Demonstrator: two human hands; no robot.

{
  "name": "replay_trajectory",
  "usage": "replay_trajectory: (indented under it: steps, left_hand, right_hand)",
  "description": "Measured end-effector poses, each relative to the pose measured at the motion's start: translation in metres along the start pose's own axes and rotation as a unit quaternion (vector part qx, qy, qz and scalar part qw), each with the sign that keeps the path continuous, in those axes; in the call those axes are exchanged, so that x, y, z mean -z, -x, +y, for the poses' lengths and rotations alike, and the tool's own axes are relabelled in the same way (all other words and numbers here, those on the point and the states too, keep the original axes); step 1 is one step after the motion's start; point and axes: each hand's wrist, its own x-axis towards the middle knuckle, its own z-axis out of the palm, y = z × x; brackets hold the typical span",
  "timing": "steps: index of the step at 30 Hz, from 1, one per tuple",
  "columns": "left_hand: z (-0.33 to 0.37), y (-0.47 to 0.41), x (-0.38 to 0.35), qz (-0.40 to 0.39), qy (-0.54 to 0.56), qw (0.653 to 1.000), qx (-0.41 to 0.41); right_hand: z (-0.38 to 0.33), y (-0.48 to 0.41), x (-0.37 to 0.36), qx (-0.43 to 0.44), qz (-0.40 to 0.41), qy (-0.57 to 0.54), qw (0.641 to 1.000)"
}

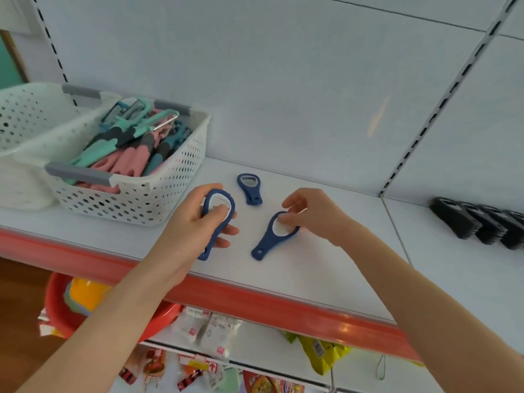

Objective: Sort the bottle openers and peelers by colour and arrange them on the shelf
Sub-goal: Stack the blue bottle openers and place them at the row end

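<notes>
Three-piece blue lot at shelf [326,265] | left opener [219,192] gripped in left hand [190,222] | right opener [265,243] ring-pinched by right hand [314,217], possibly grounded | third opener [251,195] loose | risk: weak pinch, edge drop.

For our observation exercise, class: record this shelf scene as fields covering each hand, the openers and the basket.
left hand: grips first blue opener
right hand: pinches ring of second blue opener
third blue opener: lies free on shelf, behind the others
basket: white, holds teal, pink and blue peelers
far right: row of black items
</notes>
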Motion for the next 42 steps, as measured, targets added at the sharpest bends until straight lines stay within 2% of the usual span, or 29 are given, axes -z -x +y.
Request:
replay_trajectory:
  steps: [3,6,8,9,12,13,16,18,20,22,24,27,31,33,35,39,42]
  left_hand:
    - [0.001,-0.004,-0.002,-0.01,0.054,0.998,0.023]
    - [0.005,-0.004,-0.01,-0.057,0.114,0.991,0.047]
    - [0.007,-0.002,-0.015,-0.073,0.129,0.988,0.045]
    - [0.008,-0.002,-0.017,-0.066,0.138,0.987,0.044]
    - [0.004,-0.003,-0.016,-0.027,0.161,0.985,0.057]
    - [0.003,-0.003,-0.015,-0.016,0.168,0.984,0.062]
    - [-0.002,-0.003,-0.013,0.01,0.173,0.983,0.066]
    - [-0.004,-0.004,-0.013,0.022,0.174,0.982,0.071]
    - [-0.004,-0.007,-0.013,0.038,0.199,0.977,0.072]
    - [-0.003,-0.01,-0.015,0.051,0.241,0.967,0.071]
    - [-0.001,-0.013,-0.02,0.056,0.277,0.956,0.073]
    - [0.0,-0.017,-0.027,0.067,0.277,0.957,0.059]
    - [-0.002,-0.016,-0.024,0.095,0.268,0.957,0.051]
    - [-0.001,-0.015,-0.024,0.092,0.275,0.956,0.048]
    - [0.0,-0.015,-0.024,0.086,0.271,0.957,0.05]
    - [0.0,-0.016,-0.023,0.08,0.253,0.962,0.057]
    - [0.001,-0.018,-0.023,0.091,0.259,0.96,0.063]
  right_hand:
    - [-0.011,0.002,0.018,0.011,-0.035,-0.158,0.987]
    - [-0.035,-0.002,0.017,0.066,-0.082,-0.218,0.97]
    - [-0.049,-0.009,0.007,0.1,-0.082,-0.202,0.971]
    - [-0.052,-0.015,0.003,0.116,-0.055,-0.174,0.976]
    - [-0.046,-0.043,-0.009,0.113,0.085,0.001,0.99]
    - [-0.043,-0.051,-0.014,0.091,0.093,0.069,0.989]
    - [-0.034,-0.064,-0.029,0.023,0.034,0.214,0.976]
    - [-0.029,-0.066,-0.028,0.012,0.042,0.197,0.98]
    - [-0.027,-0.061,-0.019,0.012,0.07,0.108,0.992]
    - [-0.033,-0.042,-0.01,0.043,0.084,0.004,0.996]
    - [-0.041,-0.016,-0.009,0.097,0.042,-0.057,0.993]
    - [-0.049,0.01,-0.019,0.145,-0.045,-0.006,0.988]
    - [-0.044,-0.028,-0.019,0.113,0.045,0.067,0.99]
    - [-0.04,-0.048,-0.022,0.07,0.042,0.176,0.981]
    - [-0.036,-0.061,-0.029,0.042,0.015,0.234,0.971]
    - [-0.025,-0.077,-0.03,0.0,0.03,0.197,0.98]
    - [-0.022,-0.067,-0.015,-0.032,0.045,0.051,0.997]
